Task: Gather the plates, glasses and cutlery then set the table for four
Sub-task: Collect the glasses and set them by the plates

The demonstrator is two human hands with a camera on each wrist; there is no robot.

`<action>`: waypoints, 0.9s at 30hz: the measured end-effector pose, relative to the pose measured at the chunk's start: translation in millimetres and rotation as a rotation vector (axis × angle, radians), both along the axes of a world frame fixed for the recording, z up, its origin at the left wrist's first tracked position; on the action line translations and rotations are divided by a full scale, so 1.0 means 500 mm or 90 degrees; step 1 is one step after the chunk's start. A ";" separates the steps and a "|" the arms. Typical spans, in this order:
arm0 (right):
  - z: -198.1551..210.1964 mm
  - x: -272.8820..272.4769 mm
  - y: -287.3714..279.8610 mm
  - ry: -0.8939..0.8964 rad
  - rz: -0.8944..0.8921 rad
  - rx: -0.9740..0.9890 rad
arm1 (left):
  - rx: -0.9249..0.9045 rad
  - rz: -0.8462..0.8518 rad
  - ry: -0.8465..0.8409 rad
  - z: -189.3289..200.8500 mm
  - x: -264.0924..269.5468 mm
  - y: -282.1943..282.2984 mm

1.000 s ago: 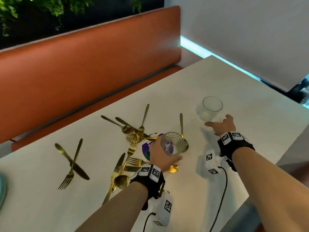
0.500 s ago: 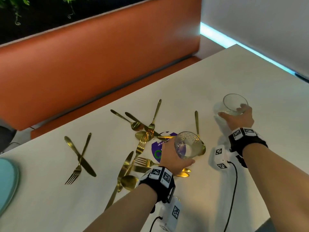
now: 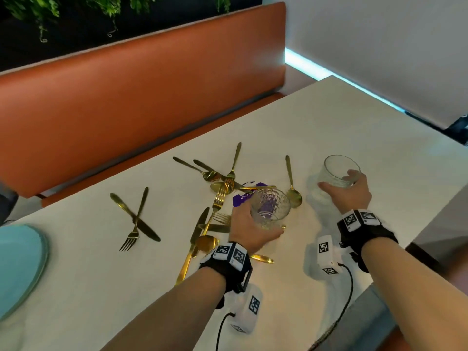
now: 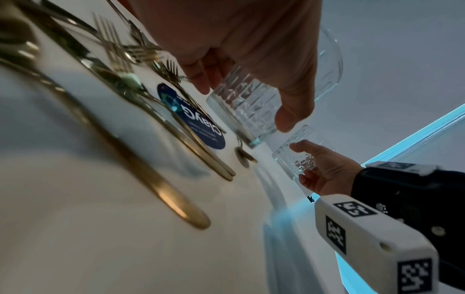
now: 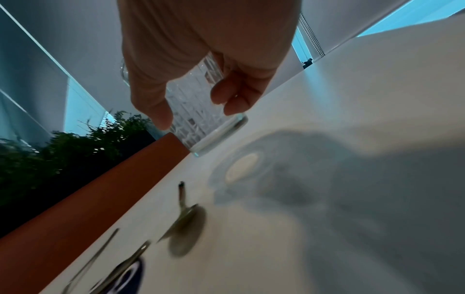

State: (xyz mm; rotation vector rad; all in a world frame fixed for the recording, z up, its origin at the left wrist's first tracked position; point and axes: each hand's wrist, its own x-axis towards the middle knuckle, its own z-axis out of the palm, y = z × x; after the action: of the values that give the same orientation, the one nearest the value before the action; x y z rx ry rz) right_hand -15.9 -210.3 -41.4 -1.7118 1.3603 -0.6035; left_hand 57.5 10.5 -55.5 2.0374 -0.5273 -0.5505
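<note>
Two glasses: one is held in each hand, both lifted clear of the table (image 3: 329, 117).
Left hand (image 3: 249, 228): it is wrapped round the left glass (image 3: 269, 207), thumb on the near side and fingers (image 4: 198, 79) curled round the far side; the grip is also seen in the left wrist view (image 4: 241, 103).
Left glass: it is held upright above the near edge of the cutlery pile (image 3: 217, 198) and the purple sticker (image 3: 240, 197).
Right hand (image 3: 348, 192): it is closed round the right glass (image 3: 338, 172), thumb and fingers pressed on the cut-pattern wall (image 5: 198, 111).
Right glass: it is carried above its own shadow on bare table, to the right of a lone spoon (image 3: 292, 188).
Pile: gold forks, knives and spoons are lain crossed over one another at mid table.
Crossed pair: a knife (image 3: 134, 217) and a fork (image 3: 135, 224) are set apart to the left of the pile.
Plate (image 3: 20, 264): a teal one is seen at the near left edge.
Bench (image 3: 139, 97): an orange one is placed beyond the far side of the table.
</note>
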 end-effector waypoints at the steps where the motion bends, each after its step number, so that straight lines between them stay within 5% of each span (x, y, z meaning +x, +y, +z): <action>1: 0.012 -0.012 0.030 -0.009 0.007 -0.003 | -0.009 0.004 -0.004 0.005 -0.009 0.022; 7: 0.061 -0.082 0.269 -0.016 0.099 -0.018 | -0.087 0.044 0.027 0.031 -0.073 0.221; 18: 0.022 -0.101 0.746 0.023 0.311 0.065 | 0.058 0.218 -0.018 0.004 -0.113 0.664; 27: -0.025 -0.062 0.978 0.030 0.472 0.094 | 0.101 0.377 -0.005 -0.031 -0.130 0.908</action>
State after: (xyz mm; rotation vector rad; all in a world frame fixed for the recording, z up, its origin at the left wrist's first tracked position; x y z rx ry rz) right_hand -47.0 278.7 -53.9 -1.9383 0.6837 -0.0390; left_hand -7.6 464.5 -70.9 2.2095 0.1315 -0.2277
